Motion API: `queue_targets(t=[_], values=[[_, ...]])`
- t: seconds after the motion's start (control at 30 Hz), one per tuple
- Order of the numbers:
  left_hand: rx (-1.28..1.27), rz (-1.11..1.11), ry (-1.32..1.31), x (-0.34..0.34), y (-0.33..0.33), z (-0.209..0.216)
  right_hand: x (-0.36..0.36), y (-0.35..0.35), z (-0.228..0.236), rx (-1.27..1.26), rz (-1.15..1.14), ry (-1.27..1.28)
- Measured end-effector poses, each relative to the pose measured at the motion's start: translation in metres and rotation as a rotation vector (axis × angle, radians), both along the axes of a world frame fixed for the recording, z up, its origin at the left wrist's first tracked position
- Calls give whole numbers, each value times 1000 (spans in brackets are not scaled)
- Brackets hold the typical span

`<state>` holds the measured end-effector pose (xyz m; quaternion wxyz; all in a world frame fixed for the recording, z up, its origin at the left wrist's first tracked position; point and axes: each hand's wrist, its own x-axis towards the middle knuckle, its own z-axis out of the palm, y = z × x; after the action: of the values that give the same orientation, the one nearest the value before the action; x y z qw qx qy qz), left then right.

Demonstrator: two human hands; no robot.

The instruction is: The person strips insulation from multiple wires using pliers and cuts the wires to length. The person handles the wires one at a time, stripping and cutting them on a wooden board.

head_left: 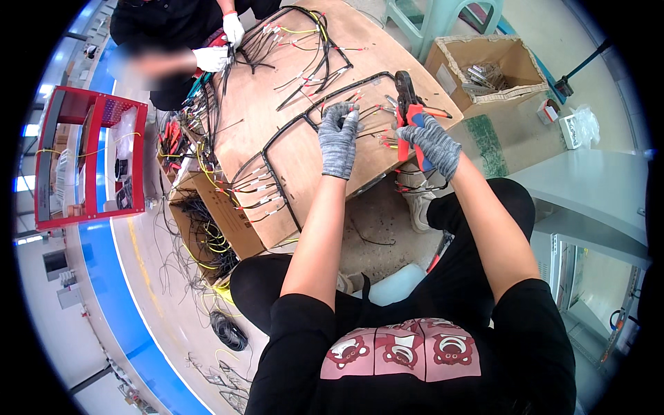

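Observation:
My left hand [338,140], in a grey knit glove, has its fingertips pinched at the end of a thin wire with a red tip. My right hand [436,145], gloved alike, is wrapped round crimping pliers [409,108] with red and blue handles; their dark head points away from me. Between and beneath my hands runs a black taped wire harness [282,133] on a wooden board [377,59]. Short branch wires with white sleeves and red or yellow tips stick out of it. Whether the pliers' jaws grip anything is hard to see.
Across the board, a person's white-gloved hands [223,48] hold black wires. A cardboard box [529,90] of metal parts stands far right, beside a green stool [432,24]. At left are a wire-filled carton [225,211] and a red rack [90,221]. A grey cabinet [588,187] is at right.

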<state>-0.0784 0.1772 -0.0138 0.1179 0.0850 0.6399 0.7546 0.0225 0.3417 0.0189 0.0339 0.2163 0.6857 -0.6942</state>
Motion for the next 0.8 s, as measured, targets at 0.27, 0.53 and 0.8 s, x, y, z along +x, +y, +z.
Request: queue_targets(t=[0.27,0.53,0.8], values=[[-12,-105,72,1,5,-5,4,-12,29,226,294,-191],[-53,-123,13,5,6,-3,1,-8,-16,340,386,-154],[-200,-131,153,1,5,-13,3,-8,-1,355,417,-177]])
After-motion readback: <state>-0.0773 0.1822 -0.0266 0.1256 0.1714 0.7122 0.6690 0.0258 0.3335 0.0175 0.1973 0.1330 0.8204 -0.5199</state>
